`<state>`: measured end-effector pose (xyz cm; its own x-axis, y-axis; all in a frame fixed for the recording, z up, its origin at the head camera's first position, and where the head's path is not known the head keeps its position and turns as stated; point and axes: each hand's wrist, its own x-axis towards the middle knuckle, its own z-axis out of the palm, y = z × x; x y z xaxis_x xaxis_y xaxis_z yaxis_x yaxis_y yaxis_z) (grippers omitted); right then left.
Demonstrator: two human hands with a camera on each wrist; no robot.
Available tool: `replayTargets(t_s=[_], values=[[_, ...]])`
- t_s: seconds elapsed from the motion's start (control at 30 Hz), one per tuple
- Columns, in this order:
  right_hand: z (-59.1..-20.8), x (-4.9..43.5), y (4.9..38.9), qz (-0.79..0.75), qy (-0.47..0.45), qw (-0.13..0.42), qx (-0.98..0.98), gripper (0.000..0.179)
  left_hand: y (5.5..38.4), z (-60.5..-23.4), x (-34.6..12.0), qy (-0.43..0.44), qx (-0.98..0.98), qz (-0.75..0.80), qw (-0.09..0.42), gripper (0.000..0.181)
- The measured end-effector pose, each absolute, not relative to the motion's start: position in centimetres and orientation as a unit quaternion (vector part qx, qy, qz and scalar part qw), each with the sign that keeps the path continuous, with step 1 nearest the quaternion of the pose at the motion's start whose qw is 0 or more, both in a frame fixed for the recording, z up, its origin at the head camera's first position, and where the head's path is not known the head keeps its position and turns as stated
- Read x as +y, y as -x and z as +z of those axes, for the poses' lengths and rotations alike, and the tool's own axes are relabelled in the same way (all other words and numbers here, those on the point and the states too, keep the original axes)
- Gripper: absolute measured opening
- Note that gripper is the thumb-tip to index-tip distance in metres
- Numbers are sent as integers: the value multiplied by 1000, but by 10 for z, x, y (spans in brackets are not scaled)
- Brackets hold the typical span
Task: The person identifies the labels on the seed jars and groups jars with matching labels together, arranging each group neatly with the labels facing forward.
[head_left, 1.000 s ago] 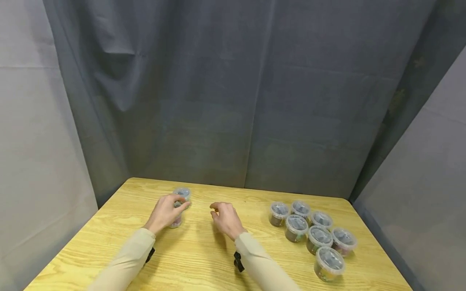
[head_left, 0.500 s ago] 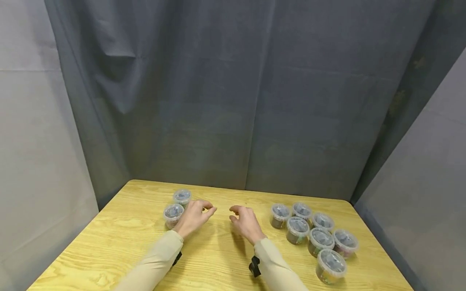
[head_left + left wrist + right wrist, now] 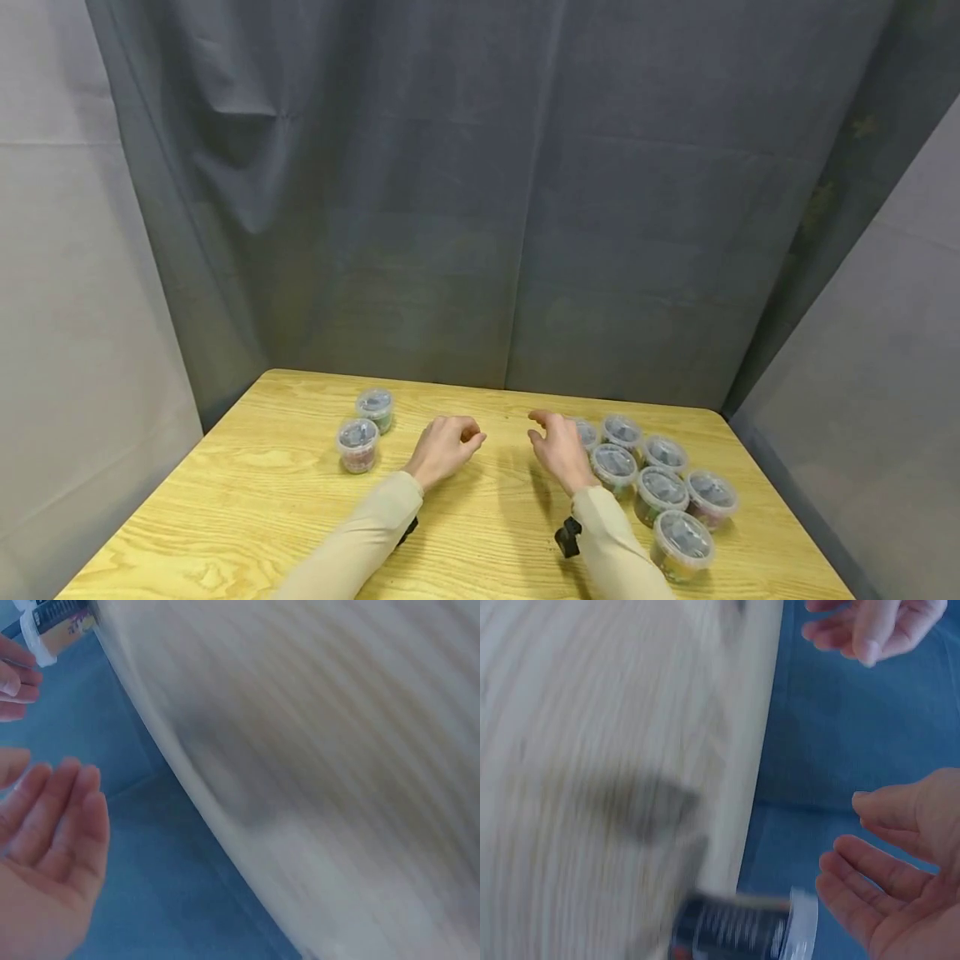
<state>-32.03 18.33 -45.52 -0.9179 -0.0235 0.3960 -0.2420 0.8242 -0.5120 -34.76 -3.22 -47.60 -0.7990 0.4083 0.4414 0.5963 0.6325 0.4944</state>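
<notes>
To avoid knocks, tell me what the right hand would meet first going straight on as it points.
The right hand would probably meet the curtain first, beyond the table, though depth is hard to judge.

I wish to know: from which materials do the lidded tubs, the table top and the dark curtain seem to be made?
Lidded tubs: probably plastic, smooth and glossy; the rims look translucent and the lids catch light.
Table top: wood or wood-look laminate, smooth-looking; yellowish grain shows.
Dark curtain: apparently cloth, matte; it hangs in soft folds.
</notes>
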Motion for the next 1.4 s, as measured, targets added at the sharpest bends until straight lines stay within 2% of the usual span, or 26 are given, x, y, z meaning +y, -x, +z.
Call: replayTargets(t_s=[0.13,0.23,0.53,0.77,1.1,1.4], values=[[-453,204,319,298,-47,176,-937,31,349,-481,-18,310,-883,-341,93,16],[-450,218,318,316,-27,164,-934,33,350,-483,-8,326,-878,-343,74,13],[-439,250,313,309,-8,130,-942,41,353,-477,21,340,-882,-316,79,11],[-437,267,309,273,-31,121,-954,40,353,-479,41,362,-877,-306,80,14],[-442,274,312,251,-43,83,-964,40,354,-483,63,365,-877,-305,71,29],[-442,272,314,251,-59,17,-966,52,349,-483,79,373,-880,-293,18,52]])
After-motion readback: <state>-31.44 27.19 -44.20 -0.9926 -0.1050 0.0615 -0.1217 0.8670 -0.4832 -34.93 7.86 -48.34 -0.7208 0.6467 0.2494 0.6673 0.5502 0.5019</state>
